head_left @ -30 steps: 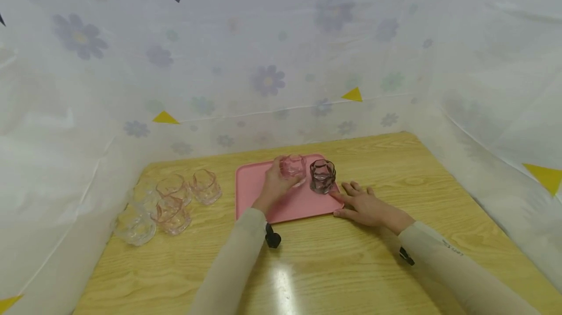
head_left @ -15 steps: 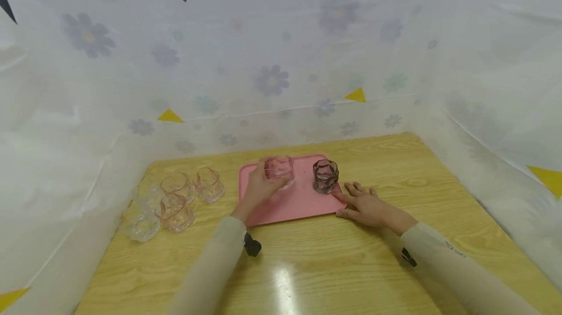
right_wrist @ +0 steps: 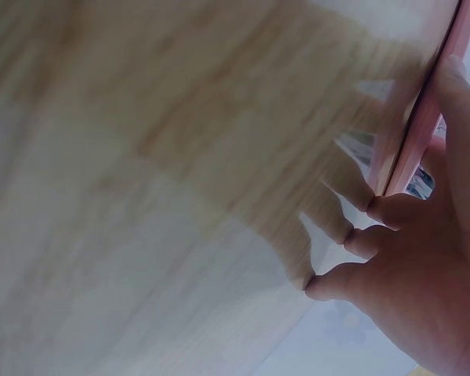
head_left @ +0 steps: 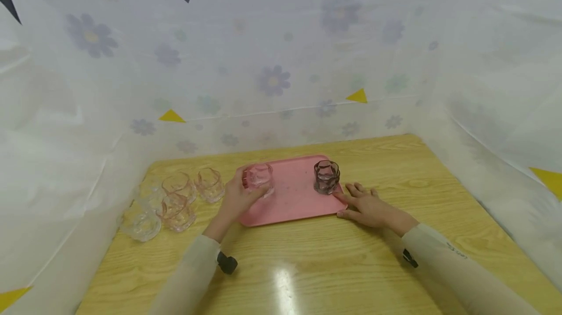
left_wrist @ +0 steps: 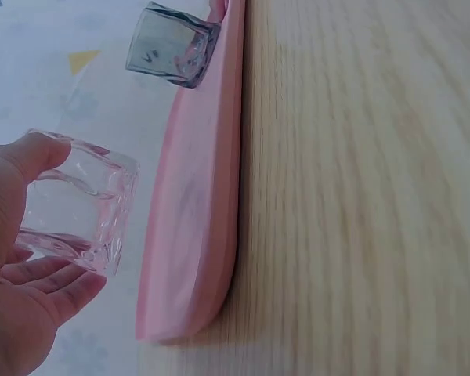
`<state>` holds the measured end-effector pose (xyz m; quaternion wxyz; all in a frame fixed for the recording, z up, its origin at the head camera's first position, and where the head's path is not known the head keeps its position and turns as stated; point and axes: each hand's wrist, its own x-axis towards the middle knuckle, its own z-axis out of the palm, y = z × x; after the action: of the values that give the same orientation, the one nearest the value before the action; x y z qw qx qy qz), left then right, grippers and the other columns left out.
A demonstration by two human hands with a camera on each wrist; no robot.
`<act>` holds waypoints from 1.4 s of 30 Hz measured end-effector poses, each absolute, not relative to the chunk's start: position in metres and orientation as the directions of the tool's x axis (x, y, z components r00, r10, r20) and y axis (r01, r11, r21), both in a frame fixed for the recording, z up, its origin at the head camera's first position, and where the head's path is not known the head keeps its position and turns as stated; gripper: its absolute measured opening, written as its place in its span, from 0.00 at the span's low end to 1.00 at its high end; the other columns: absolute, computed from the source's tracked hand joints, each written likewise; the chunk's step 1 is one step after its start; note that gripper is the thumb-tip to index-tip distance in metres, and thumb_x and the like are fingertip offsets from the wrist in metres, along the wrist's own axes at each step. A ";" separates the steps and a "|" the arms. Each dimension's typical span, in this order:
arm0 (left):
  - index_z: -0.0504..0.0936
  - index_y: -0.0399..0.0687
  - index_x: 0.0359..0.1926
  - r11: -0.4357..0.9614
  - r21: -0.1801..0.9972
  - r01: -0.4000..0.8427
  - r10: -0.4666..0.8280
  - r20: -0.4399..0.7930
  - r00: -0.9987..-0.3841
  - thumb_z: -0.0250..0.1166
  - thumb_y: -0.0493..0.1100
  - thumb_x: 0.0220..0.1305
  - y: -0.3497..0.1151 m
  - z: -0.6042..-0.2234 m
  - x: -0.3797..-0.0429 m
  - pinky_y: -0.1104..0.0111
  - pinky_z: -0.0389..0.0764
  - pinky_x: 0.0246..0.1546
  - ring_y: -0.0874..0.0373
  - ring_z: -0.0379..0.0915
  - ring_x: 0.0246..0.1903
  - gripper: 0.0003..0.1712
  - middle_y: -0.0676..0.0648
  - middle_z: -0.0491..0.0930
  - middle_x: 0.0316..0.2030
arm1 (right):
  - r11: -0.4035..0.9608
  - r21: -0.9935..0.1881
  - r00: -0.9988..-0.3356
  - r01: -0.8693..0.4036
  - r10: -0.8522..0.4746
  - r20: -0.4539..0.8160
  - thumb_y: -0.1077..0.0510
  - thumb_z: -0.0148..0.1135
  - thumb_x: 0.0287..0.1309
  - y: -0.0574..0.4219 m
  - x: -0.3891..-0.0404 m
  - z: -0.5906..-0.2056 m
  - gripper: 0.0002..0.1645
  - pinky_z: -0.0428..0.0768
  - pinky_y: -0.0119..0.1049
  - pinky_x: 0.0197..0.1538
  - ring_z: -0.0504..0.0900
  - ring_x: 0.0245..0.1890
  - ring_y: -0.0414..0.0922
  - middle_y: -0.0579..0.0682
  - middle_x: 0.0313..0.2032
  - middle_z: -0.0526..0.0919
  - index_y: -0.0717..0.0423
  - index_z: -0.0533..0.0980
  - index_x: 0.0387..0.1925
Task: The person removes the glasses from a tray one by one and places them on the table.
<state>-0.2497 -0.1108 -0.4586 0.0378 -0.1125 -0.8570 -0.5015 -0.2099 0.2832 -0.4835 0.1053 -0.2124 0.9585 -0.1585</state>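
Note:
My left hand (head_left: pixel 237 199) grips a clear glass (left_wrist: pixel 82 204), thumb on one side and fingers on the other. In the left wrist view a gap shows between this glass and the pink tray (left_wrist: pixel 192 204); in the head view it is over the tray's left end. A dark smoky glass (head_left: pixel 326 177) stands upright at the right end of the tray. Beside that glass, my right hand (head_left: pixel 366 207) touches the tray's right front corner, its fingers spread and fingertips down on the table. Nothing is held in it.
Left of the tray several glasses stand close together: pinkish ones, such as the pink glass (head_left: pixel 210 186), and clear ones, such as the clear tumbler (head_left: pixel 142 225). A white flower-print curtain (head_left: pixel 272 51) encloses the wooden table (head_left: pixel 316 266) at the back and sides.
The left hand has carried the clear glass leftward, from beside the dark glass to over the tray's left end. The right hand has stayed at the tray's corner.

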 end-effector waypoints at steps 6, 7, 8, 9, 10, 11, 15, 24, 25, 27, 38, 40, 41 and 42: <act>0.65 0.47 0.78 0.472 0.851 0.230 0.148 0.181 -0.972 0.78 0.58 0.62 -0.129 -0.453 -0.235 0.47 0.85 0.55 0.43 0.80 0.58 0.51 0.37 0.79 0.62 | 0.859 -0.348 -0.888 -0.376 -0.441 -0.130 0.30 0.52 0.76 0.284 -0.208 -0.481 0.44 0.46 0.84 0.71 0.48 0.81 0.74 0.71 0.81 0.53 0.44 0.61 0.82; 0.65 0.45 0.78 0.477 0.848 0.232 0.147 0.183 -0.972 0.78 0.57 0.61 -0.132 -0.453 -0.232 0.47 0.84 0.57 0.41 0.79 0.59 0.51 0.36 0.79 0.63 | 0.859 -0.348 -0.888 -0.375 -0.441 -0.131 0.30 0.52 0.76 0.284 -0.208 -0.481 0.44 0.46 0.84 0.72 0.48 0.81 0.74 0.71 0.81 0.53 0.44 0.61 0.82; 0.65 0.44 0.78 0.477 0.849 0.226 0.144 0.178 -0.973 0.79 0.56 0.61 -0.135 -0.452 -0.230 0.46 0.84 0.57 0.40 0.79 0.59 0.51 0.35 0.79 0.63 | 0.859 -0.350 -0.888 -0.374 -0.440 -0.130 0.30 0.52 0.76 0.284 -0.208 -0.480 0.43 0.46 0.84 0.71 0.48 0.81 0.74 0.71 0.81 0.53 0.44 0.61 0.82; 0.65 0.43 0.78 0.477 0.849 0.228 0.145 0.180 -0.973 0.79 0.56 0.62 -0.138 -0.453 -0.229 0.46 0.84 0.59 0.39 0.79 0.60 0.51 0.35 0.78 0.63 | 0.858 -0.352 -0.888 -0.374 -0.440 -0.130 0.30 0.52 0.76 0.283 -0.208 -0.480 0.43 0.46 0.85 0.71 0.48 0.81 0.74 0.71 0.81 0.53 0.45 0.61 0.82; 0.65 0.42 0.77 0.478 0.849 0.225 0.141 0.179 -0.974 0.79 0.55 0.62 -0.141 -0.453 -0.227 0.45 0.83 0.60 0.39 0.78 0.62 0.51 0.35 0.77 0.64 | 0.857 -0.354 -0.888 -0.374 -0.441 -0.129 0.30 0.52 0.76 0.283 -0.208 -0.480 0.43 0.46 0.85 0.71 0.48 0.81 0.74 0.71 0.81 0.53 0.44 0.61 0.82; 0.65 0.42 0.77 0.482 0.848 0.220 0.138 0.174 -0.975 0.79 0.55 0.62 -0.145 -0.453 -0.225 0.45 0.83 0.60 0.38 0.78 0.62 0.50 0.35 0.77 0.64 | 0.857 -0.357 -0.889 -0.372 -0.440 -0.130 0.30 0.52 0.76 0.283 -0.208 -0.480 0.43 0.46 0.85 0.71 0.47 0.81 0.74 0.71 0.81 0.53 0.44 0.61 0.82; 0.66 0.42 0.76 0.482 0.848 0.221 0.126 0.182 -0.975 0.79 0.54 0.62 -0.158 -0.456 -0.219 0.43 0.83 0.61 0.37 0.79 0.61 0.49 0.34 0.79 0.60 | 0.858 -0.360 -0.889 -0.367 -0.437 -0.136 0.30 0.52 0.75 0.284 -0.207 -0.481 0.44 0.45 0.84 0.72 0.47 0.81 0.74 0.71 0.81 0.52 0.44 0.61 0.82; 0.65 0.45 0.77 0.519 0.830 0.204 0.068 0.198 -0.978 0.78 0.52 0.64 -0.179 -0.462 -0.206 0.45 0.80 0.64 0.43 0.79 0.56 0.48 0.37 0.77 0.48 | 0.858 -0.357 -0.889 -0.370 -0.438 -0.131 0.29 0.51 0.75 0.285 -0.208 -0.483 0.44 0.46 0.85 0.71 0.47 0.81 0.74 0.71 0.81 0.52 0.44 0.60 0.82; 0.65 0.45 0.78 0.515 0.829 0.219 0.071 0.214 -0.974 0.78 0.51 0.64 -0.181 -0.462 -0.205 0.46 0.81 0.63 0.45 0.78 0.54 0.47 0.38 0.75 0.45 | 0.858 -0.357 -0.889 -0.370 -0.438 -0.130 0.29 0.51 0.75 0.285 -0.208 -0.483 0.44 0.46 0.85 0.71 0.47 0.81 0.74 0.71 0.81 0.52 0.44 0.61 0.82; 0.66 0.44 0.77 0.517 0.816 0.258 0.077 0.256 -0.964 0.78 0.48 0.64 -0.184 -0.464 -0.203 0.49 0.82 0.58 0.47 0.77 0.48 0.47 0.39 0.73 0.40 | 0.857 -0.357 -0.889 -0.372 -0.439 -0.128 0.29 0.51 0.75 0.285 -0.208 -0.484 0.44 0.47 0.85 0.71 0.47 0.81 0.74 0.71 0.81 0.53 0.44 0.61 0.82; 0.68 0.35 0.74 0.558 0.775 0.294 0.056 0.319 -0.946 0.79 0.44 0.61 -0.198 -0.474 -0.197 0.55 0.86 0.51 0.52 0.77 0.39 0.45 0.40 0.74 0.36 | 0.860 -0.348 -0.889 -0.373 -0.439 -0.132 0.29 0.51 0.76 0.284 -0.207 -0.481 0.44 0.47 0.84 0.71 0.48 0.81 0.74 0.71 0.80 0.53 0.44 0.61 0.82; 0.69 0.34 0.73 0.569 0.765 0.302 0.051 0.334 -0.941 0.80 0.44 0.60 -0.200 -0.475 -0.197 0.58 0.86 0.47 0.52 0.76 0.37 0.45 0.40 0.74 0.35 | 0.860 -0.347 -0.889 -0.374 -0.440 -0.131 0.29 0.51 0.76 0.284 -0.207 -0.481 0.44 0.47 0.84 0.71 0.48 0.81 0.74 0.72 0.80 0.53 0.45 0.61 0.82; 0.70 0.34 0.73 0.571 0.760 0.309 0.050 0.344 -0.938 0.80 0.43 0.60 -0.201 -0.474 -0.197 0.60 0.86 0.45 0.52 0.75 0.36 0.45 0.40 0.74 0.35 | 0.860 -0.346 -0.888 -0.376 -0.441 -0.129 0.30 0.51 0.76 0.284 -0.207 -0.480 0.44 0.47 0.84 0.71 0.48 0.80 0.74 0.72 0.80 0.53 0.45 0.61 0.82; 0.71 0.34 0.72 0.574 0.756 0.315 0.047 0.353 -0.934 0.80 0.43 0.59 -0.202 -0.475 -0.197 0.60 0.86 0.44 0.52 0.74 0.35 0.45 0.39 0.74 0.35 | 0.859 -0.346 -0.888 -0.377 -0.442 -0.127 0.30 0.51 0.76 0.284 -0.207 -0.480 0.43 0.47 0.85 0.71 0.48 0.80 0.74 0.72 0.80 0.53 0.45 0.61 0.82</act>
<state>-0.1972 -0.2021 -0.4745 0.1487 -0.1034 -0.8745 -0.4499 -0.2066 0.2836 -0.4802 0.1017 -0.2136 0.9587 -0.1580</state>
